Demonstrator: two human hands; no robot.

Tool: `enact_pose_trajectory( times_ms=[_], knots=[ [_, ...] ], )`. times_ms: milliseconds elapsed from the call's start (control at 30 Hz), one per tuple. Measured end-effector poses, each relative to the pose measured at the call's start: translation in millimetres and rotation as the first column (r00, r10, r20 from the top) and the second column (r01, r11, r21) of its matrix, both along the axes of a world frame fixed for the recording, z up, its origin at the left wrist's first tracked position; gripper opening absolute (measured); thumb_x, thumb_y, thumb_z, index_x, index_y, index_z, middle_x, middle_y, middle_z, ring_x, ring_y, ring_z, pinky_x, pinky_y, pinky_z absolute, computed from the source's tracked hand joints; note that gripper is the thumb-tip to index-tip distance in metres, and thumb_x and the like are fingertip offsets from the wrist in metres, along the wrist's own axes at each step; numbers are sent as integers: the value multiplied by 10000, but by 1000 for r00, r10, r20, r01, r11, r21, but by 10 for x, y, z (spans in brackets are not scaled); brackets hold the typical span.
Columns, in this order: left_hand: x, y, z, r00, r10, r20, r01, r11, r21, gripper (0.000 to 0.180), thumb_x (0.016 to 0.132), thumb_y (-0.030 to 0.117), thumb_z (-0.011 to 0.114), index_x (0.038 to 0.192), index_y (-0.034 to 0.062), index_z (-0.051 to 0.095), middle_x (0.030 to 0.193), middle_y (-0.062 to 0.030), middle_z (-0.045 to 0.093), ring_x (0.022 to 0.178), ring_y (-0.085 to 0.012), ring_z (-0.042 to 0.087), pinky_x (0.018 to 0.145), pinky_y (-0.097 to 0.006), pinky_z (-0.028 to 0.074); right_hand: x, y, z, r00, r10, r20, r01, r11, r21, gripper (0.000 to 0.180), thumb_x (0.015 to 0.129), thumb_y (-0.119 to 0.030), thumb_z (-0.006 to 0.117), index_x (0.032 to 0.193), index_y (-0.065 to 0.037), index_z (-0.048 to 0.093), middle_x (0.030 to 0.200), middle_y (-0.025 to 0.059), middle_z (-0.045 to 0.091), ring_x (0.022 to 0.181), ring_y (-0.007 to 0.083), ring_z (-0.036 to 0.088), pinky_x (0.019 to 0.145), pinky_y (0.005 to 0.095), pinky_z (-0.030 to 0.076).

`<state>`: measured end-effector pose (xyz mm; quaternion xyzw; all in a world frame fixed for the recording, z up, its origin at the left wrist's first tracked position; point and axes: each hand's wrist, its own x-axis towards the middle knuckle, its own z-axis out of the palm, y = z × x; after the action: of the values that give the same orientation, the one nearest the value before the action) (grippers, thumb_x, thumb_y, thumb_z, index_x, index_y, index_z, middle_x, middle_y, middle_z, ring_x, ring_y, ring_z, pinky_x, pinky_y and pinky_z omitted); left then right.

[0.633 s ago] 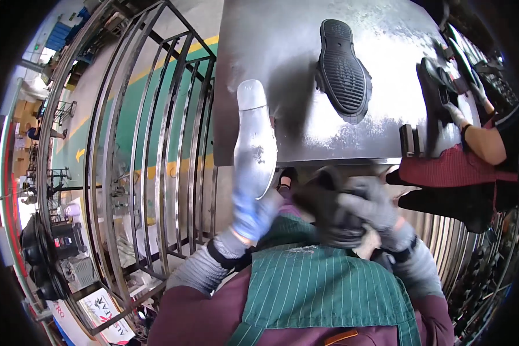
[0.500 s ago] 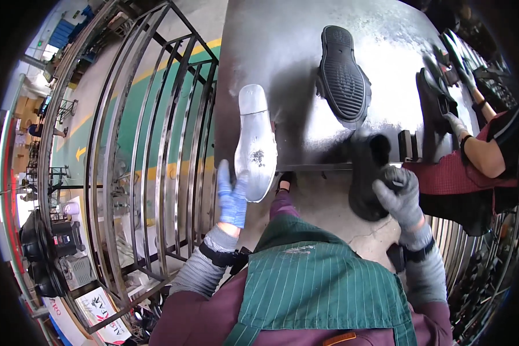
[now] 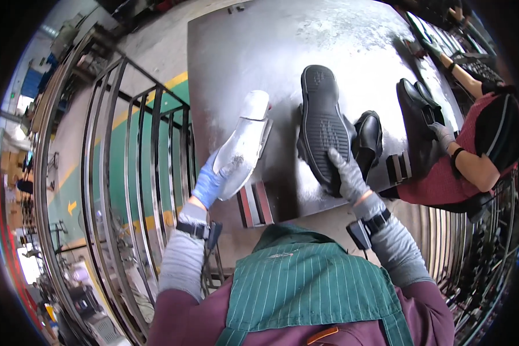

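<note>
My left hand point(image 3: 209, 180), in a blue glove, grips the toe end of a white shoe-shaped piece point(image 3: 242, 141). Its flat underside shows a dark speckled patch and a line across the heel. In a grey glove, my right hand point(image 3: 350, 177) holds a black shoe point(image 3: 324, 124) by its toe end, ribbed sole up; the thumb lies on the sole and the other fingers are mostly hidden. Just right of it, another black shoe point(image 3: 368, 138) stands upright on the metal table point(image 3: 225, 52), partly covered by the held shoe.
Two short bars point(image 3: 255, 203) sit at the table's near edge, with another dark block point(image 3: 398, 168) further right. A co-worker's gloved hand point(image 3: 443, 136) touches black shoes point(image 3: 416, 109) on the right. A metal rack point(image 3: 124, 167) stands along the left side.
The black shoe from my right hand now stands on the table. That hand has moved left onto the sole-up shoe. My left hand and the white piece have tilted, and my view has shifted.
</note>
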<state>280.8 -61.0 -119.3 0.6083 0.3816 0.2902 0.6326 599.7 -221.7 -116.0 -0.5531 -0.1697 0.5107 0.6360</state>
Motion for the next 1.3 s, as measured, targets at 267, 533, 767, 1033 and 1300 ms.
enact_pose_trajectory(
  times_ms=[267,533,767,1033,1300],
  knots=[
    [1843,1414,239,873,-420,-249,437,899,15,730,793,436,698,1337,22,441,1209,-144,581,1127,-204,542,957,-328,436,-39,-948,266,978,174,117,-149,968,-200,713,817,-271,711,1385,-11,366,1312,97,505,1200,193,463,1036,333,352],
    [3529,1910,-163,935,-322,-146,293,937,-191,650,824,428,633,1330,53,472,1302,-228,500,1208,-261,486,1000,-383,401,19,-1080,244,965,60,254,50,912,-408,658,809,-358,715,1306,-2,471,1164,70,612,1068,157,555,941,302,427],
    [1642,539,290,711,-697,97,703,698,-137,373,879,236,568,1169,2,579,1099,-88,617,1024,-161,569,930,-285,429,714,-1225,-356,606,312,731,83,890,-448,365,956,-216,442,1259,-31,530,1279,186,530,1120,319,542,933,363,436],
    [242,595,-134,865,488,116,-466,867,-176,298,858,202,660,1081,9,623,1038,-34,620,950,-141,555,915,-291,422,-220,113,263,790,604,106,-565,784,-256,734,825,-452,662,1331,26,429,1145,149,603,1042,169,564,920,272,442],
    [140,764,182,976,80,-203,-117,977,-181,300,855,287,660,1053,63,662,938,-13,661,855,-106,585,802,-243,451,-1395,-277,115,519,841,-151,-851,526,8,565,816,-306,726,1259,-18,527,1173,92,610,1095,189,544,977,326,426]
  ],
)
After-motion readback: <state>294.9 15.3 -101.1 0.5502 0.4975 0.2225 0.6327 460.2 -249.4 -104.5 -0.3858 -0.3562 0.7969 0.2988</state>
